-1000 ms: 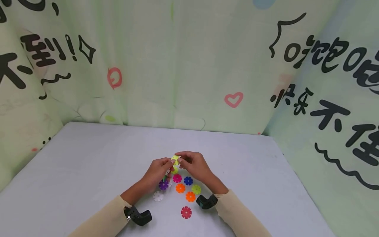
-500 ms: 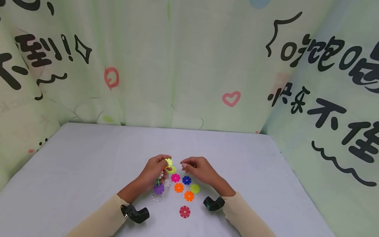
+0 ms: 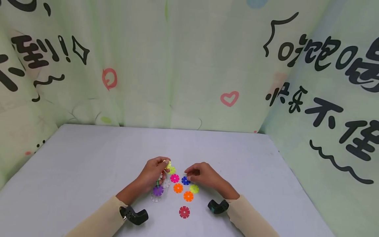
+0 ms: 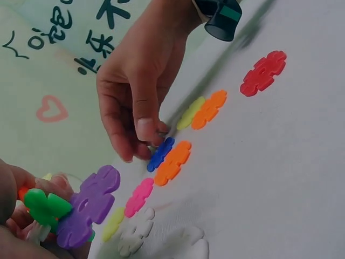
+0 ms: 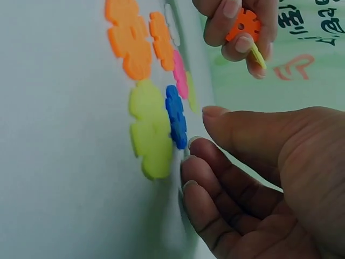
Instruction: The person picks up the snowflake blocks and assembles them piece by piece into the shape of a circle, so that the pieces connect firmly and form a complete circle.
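My left hand [image 3: 152, 170] grips a joined cluster of notched plastic snowflake discs. In the left wrist view a purple disc [image 4: 89, 208] and a green disc [image 4: 46, 208] stick out of it; an orange disc [image 5: 245, 24] and a yellow disc [image 5: 259, 55] show from the right wrist. The palm hides part of the cluster. My right hand [image 3: 205, 174] is low over the table beside a flat blue disc [image 5: 176, 116]. Its thumb and fingertips stand apart at that disc's far edge, with nothing between them; whether they touch it I cannot tell.
Loose discs lie around: pink [image 3: 174, 178], orange [image 3: 178, 188], another orange [image 3: 188, 196], yellow-green [image 3: 194, 189], red [image 3: 184, 212], and a pale clear one [image 3: 155, 197] by the left wrist. The white table [image 3: 97, 158] ends at a printed curtain [image 3: 145, 65].
My right hand has left the cluster in the left hand and moved right and down to the blue disc. My left hand has shifted slightly left, still holding the cluster.
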`<state>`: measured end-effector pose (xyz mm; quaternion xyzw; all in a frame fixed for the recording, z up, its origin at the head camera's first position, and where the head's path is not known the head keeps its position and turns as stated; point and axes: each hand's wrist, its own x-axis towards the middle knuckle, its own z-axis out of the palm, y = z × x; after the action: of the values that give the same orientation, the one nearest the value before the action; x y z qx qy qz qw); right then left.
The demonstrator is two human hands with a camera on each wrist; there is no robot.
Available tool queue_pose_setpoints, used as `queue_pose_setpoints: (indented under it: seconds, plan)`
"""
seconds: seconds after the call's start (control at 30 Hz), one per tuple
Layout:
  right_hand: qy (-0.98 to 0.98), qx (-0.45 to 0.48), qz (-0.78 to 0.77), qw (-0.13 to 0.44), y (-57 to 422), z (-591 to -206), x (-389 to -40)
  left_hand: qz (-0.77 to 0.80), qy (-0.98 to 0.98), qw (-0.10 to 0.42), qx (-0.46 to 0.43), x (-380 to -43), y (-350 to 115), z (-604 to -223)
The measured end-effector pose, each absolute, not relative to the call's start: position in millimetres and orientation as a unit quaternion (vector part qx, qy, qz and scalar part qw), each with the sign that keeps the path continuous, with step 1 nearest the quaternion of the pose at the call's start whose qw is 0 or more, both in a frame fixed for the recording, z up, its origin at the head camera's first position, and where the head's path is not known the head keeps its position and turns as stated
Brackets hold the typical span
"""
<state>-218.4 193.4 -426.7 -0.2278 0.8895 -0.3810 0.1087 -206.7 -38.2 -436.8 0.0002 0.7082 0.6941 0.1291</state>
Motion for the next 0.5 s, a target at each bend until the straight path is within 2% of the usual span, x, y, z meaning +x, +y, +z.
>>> queue_pose_setpoints:
  seconds: [0.5]
  plan:
    - [0.914, -0.243, -0.3, 0.124, 178.5, -426.9, -220.2, 0.696, 0.707, 0.127, -0.002, -201.4, -47.8, -433.7]
